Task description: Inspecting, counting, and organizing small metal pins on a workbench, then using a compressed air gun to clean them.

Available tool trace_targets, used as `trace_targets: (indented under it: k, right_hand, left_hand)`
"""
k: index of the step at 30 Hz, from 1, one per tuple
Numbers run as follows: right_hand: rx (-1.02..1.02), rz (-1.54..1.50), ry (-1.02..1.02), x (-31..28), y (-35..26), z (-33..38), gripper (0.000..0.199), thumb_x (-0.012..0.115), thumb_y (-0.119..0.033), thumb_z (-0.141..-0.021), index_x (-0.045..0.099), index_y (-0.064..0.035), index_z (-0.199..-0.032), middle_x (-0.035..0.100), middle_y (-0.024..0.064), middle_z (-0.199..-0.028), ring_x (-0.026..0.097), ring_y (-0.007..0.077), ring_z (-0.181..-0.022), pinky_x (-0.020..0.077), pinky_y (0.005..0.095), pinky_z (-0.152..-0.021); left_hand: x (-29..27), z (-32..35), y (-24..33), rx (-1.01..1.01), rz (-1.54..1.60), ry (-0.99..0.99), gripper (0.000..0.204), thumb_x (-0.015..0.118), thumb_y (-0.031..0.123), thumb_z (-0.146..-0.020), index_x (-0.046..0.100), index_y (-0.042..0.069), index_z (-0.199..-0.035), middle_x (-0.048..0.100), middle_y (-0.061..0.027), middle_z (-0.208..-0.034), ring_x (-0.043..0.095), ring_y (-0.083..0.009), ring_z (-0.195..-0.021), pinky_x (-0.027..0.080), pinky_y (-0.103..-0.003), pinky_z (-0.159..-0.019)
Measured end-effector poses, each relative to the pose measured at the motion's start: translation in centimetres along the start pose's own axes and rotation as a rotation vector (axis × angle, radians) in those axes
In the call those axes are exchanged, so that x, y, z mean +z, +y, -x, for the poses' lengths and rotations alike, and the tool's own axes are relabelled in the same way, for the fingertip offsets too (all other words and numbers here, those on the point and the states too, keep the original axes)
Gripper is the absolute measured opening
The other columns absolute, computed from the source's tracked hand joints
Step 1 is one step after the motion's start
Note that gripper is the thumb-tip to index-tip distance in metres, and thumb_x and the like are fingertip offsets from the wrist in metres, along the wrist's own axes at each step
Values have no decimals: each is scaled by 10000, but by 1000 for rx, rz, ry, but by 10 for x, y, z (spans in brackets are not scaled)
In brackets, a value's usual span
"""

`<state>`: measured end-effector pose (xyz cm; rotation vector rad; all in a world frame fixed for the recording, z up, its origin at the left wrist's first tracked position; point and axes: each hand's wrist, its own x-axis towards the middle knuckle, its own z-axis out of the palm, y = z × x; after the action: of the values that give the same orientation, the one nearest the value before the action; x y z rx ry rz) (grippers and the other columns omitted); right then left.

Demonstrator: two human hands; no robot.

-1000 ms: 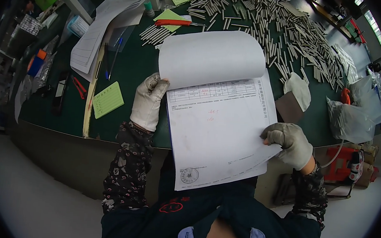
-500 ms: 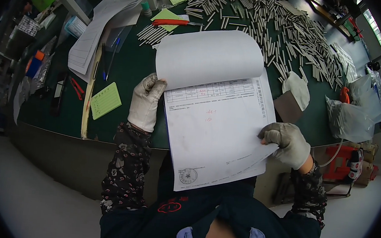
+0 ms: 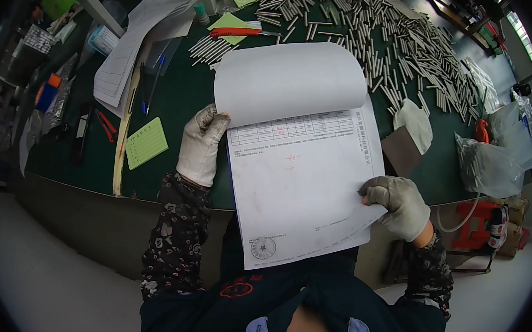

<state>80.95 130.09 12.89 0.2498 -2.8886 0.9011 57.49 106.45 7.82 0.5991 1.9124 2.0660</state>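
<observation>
Holding a stapled paper form (image 3: pixel 302 188) in front of the body, the person keeps it above the near edge of the green desk (image 3: pixel 177 95), so the printed page faces the eyes. Left of the form lie a green note pad (image 3: pixel 146 143) and some loose sheets (image 3: pixel 130 59), put aside on the desk. The left hand (image 3: pixel 201 144), in a white glove, grips the form's left edge with fingers closed on it, and it seems to keep the top sheet folded back so the page under it can be read. The right hand (image 3: pixel 400 205), also gloved, pinches the right edge to keep the page flat. Beyond the form, many thin metal rods (image 3: pixel 384 43) are spread over the desk.
</observation>
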Motion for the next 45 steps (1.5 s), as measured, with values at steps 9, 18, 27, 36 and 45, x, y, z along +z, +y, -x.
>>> trace_targets:
  k: [9,18,27,36,45]
  right_hand:
    - [20,100,-26,2,-8,9,232,630,3,-573,563,-35,-792,619,85,-849,596,277,-735,480,350,-624]
    - [28,173,203,6,-14,27,230,544,68,-565,539,-27,-775,567,118,-759,559,288,-638,460,371,-561]
    - [411,29,902,13,50,78,143,450,97,-721,496,-14,-799,493,55,-789,466,131,-707,394,229,-668]
    - [511,131,969,33,108,94,135,472,90,-745,529,15,-842,522,53,-809,503,137,-747,401,228,-709]
    - [508,267,1006,33,107,92,123,495,84,-715,535,8,-803,532,96,-772,530,215,-715,424,273,-691]
  left_hand:
    - [2,1,4,0,-35,1,213,589,178,-853,596,-2,-968,600,-7,-848,513,-63,-785,410,-211,-756]
    - [1,1,2,-14,-15,12,232,594,187,-850,592,-7,-977,600,-11,-852,512,-68,-786,411,-214,-758]
    - [-4,-2,-4,13,-45,-7,236,603,190,-843,597,-2,-980,602,-13,-856,515,-73,-798,414,-225,-762]
    - [-5,-1,-4,29,-32,-4,230,598,181,-846,598,-1,-988,608,-17,-876,526,-76,-819,415,-223,-776]
    - [-3,-2,-1,38,-58,-10,250,591,184,-852,588,-10,-1009,610,-20,-875,527,-74,-814,413,-219,-776]
